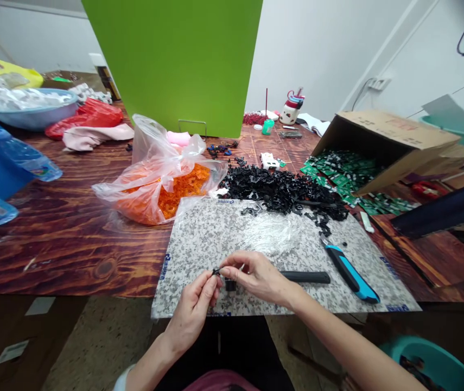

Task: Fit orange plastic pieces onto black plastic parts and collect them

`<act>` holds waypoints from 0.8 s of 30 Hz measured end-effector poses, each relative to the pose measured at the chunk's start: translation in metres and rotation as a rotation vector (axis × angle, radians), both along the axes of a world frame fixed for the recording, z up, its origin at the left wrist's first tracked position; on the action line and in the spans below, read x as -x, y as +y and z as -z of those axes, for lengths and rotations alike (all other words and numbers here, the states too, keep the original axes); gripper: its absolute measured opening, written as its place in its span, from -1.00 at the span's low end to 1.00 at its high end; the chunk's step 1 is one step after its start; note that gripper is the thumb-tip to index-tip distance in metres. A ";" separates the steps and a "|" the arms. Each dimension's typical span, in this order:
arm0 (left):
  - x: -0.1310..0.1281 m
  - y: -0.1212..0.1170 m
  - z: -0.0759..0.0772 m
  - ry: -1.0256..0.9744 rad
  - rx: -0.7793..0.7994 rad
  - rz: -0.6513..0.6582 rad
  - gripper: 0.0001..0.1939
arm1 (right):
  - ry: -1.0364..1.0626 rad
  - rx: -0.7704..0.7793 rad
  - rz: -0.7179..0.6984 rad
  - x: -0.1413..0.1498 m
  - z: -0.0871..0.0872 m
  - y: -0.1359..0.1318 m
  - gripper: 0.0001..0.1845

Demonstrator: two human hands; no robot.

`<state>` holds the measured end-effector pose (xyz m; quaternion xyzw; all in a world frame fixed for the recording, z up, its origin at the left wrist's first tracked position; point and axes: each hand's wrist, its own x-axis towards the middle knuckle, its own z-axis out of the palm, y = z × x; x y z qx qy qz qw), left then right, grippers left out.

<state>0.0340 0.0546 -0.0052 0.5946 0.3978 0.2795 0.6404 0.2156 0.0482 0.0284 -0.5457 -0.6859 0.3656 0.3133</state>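
My left hand [193,312] and right hand [256,277] are together just above the speckled board [199,233], fingertips pinched on a small black plastic part [215,270]. Right of my hands on the board lie a black-handled tool [305,277] and a blue utility knife [351,274]; a heap of black plastic parts [283,190] sits at its far edge.

The left hand [193,312] and right hand [256,278] share a small black piece [216,271] above a speckled grey-and-white board [215,239]. To the right of the hands lies a blue-and-black utility knife [351,274]; ahead of them sits a heap of glossy black plastic clips [280,190]. Farther ahead and left, orange parts [183,187] fill a clear plastic bag [150,146] on a reddish-brown wood-grained counter [64,244].
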 end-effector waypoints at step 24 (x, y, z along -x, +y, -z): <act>0.012 0.001 0.019 -0.259 0.275 -0.184 -0.62 | -0.746 -0.020 0.180 0.013 0.031 0.249 -0.74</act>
